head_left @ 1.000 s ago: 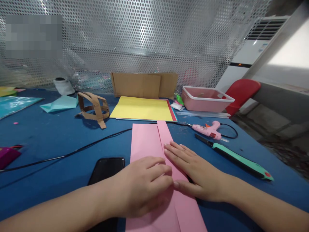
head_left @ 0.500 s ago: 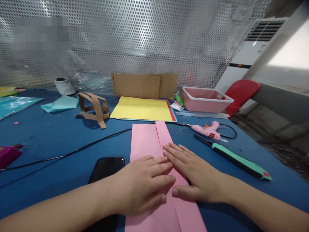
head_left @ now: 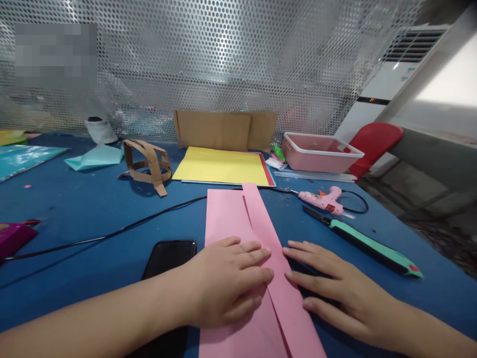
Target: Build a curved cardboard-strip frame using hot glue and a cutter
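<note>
A long sheet of pink paper [head_left: 227,214] lies on the blue table, its right side folded over as a narrow flap [head_left: 263,219]. My left hand [head_left: 229,283] rests flat on the sheet, fingertips reaching the flap's inner edge. Along the folded outer edge, the fingertips of my right hand [head_left: 328,283] touch the paper, fingers spread. Slight gaps show under the flap near its far and near ends. Partly beneath my left forearm is a black phone [head_left: 171,256].
Right of the paper lie a green utility knife [head_left: 372,243] and a pink glue gun [head_left: 322,200]. Behind are yellow paper [head_left: 223,166], a cardboard frame [head_left: 149,164] and a pink basket [head_left: 320,154]. A black cable [head_left: 130,228] crosses the table [head_left: 93,209].
My right hand has slid off the top of the flap, rightward and toward me, to its outer edge. My left hand stays on the paper, nearly unmoved.
</note>
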Demonstrator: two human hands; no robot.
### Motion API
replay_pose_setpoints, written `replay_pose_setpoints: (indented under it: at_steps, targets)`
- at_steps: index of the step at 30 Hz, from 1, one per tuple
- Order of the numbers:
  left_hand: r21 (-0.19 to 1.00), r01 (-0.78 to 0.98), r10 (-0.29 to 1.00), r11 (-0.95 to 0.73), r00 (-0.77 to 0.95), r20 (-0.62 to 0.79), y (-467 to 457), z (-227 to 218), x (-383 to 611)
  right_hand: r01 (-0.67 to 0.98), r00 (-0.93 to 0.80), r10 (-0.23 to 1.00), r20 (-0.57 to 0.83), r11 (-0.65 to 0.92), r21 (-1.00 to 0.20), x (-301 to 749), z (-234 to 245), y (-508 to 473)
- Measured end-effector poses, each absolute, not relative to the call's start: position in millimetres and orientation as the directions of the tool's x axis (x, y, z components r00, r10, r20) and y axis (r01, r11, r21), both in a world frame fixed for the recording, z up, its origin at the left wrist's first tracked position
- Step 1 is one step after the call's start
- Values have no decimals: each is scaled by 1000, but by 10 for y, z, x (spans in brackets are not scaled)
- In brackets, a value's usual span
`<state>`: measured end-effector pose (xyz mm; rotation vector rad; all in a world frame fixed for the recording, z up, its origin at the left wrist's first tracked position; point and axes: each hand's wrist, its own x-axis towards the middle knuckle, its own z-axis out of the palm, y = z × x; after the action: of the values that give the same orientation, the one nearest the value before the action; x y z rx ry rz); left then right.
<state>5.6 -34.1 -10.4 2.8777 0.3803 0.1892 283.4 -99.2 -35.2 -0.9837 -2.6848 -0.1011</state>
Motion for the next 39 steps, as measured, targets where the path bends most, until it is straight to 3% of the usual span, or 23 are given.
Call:
replay_pose_setpoints:
  at_steps: [6,12,16,19,22,25,31,39]
  targets:
    - [269,269,292,-925,955,50,-351,-78,55,547,-787,553,273,831,-106,2820,-158,-1127]
    - [287,262,286,-922,957,45,-359,-65,41,529,-819,574,-26,736,-422,2762,130,-1230]
    - [291,251,278,-923,959,55,-351,-64,35,486,-742,663,96,632,-604,2798,63,-1159]
    - [293,250,278,-923,959,59,-355,-49,39,521,-714,669,206,704,-483,2820,-25,-1002]
    - [296,258,286,-920,957,54,-365,-42,39,543,-808,582,88,794,-273,2793,-67,-814]
    - [308,264,294,-914,954,55,-367,-45,30,469,-878,479,-9,854,-226,2780,-77,-643]
    - [344,278,309,-897,950,40,-343,-46,19,398,-912,410,24,897,-193,2918,-111,-520]
    - [390,272,310,-880,950,36,-319,-52,11,660,-748,659,74,751,-11,2898,-167,-312]
